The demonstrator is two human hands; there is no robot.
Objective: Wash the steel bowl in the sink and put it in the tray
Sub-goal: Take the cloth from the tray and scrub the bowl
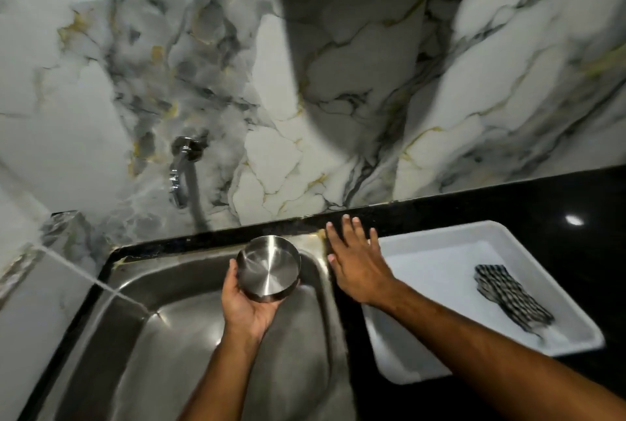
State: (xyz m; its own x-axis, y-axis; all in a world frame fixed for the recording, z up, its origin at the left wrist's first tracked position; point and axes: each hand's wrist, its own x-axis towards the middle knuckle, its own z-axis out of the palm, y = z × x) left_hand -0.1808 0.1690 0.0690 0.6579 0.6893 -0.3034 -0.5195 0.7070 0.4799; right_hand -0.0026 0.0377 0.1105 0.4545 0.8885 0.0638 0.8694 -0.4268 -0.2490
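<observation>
**Bowl in my left hand over the sink, right hand spread flat by the tray**

My left hand (pixel 249 305) is clamped on the steel bowl (pixel 268 268): the palm cups it from below, the thumb lies along its left wall, and a fingertip shows at its right edge. The bowl is tilted so that I look at one round, flat, brushed face; I cannot tell whether that is the inside or the underside. It hangs in the air above the far right part of the sink (pixel 189 336), clear of the basin floor beneath my wrist.

My right hand (pixel 355 266) is empty, fingers apart and stretched forward, palm down. It sits just right of the bowl, over the sink's right rim and the strip of black counter (pixel 542 197) there. I cannot tell whether the palm rests on the surface or hovers over it.

Just right of that hand lies the white tray (pixel 508 234), standing on the counter. Well out toward its far side lies a black-and-white patterned cloth (pixel 508 298).

Up and to the left of my left hand, the chrome tap (pixel 181 173) comes out of the marble wall (pixel 338 98). No water is visible at its spout.
</observation>
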